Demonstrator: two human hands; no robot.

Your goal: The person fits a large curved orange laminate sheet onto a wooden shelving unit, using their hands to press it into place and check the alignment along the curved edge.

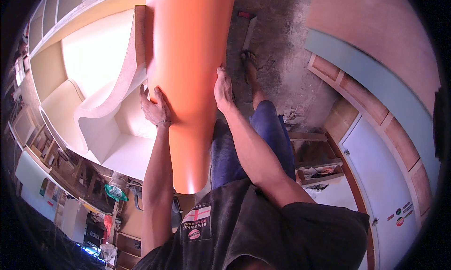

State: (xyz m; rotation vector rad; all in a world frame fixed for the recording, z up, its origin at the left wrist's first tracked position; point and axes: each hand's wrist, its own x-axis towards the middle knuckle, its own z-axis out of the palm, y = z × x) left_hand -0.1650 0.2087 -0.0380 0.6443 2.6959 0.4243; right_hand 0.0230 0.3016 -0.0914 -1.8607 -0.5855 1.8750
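A long glossy orange panel (188,58) runs from the top of the view down toward my body, lying against a cream-white cabinet carcass (94,72). My left hand (155,108) presses flat on the panel's left edge, where it meets the cabinet's raw board edge (139,39). My right hand (223,89) grips the panel's right edge with the fingers curled over it. My leg in blue shorts and a sandalled foot (249,63) stand on the floor to the right of the panel.
The rough concrete floor (277,44) carries a hammer-like tool (247,25) near the top. A white door panel (380,176) and wood-framed boards (371,86) lie at the right. Cluttered shelves and tools (108,195) sit at the lower left.
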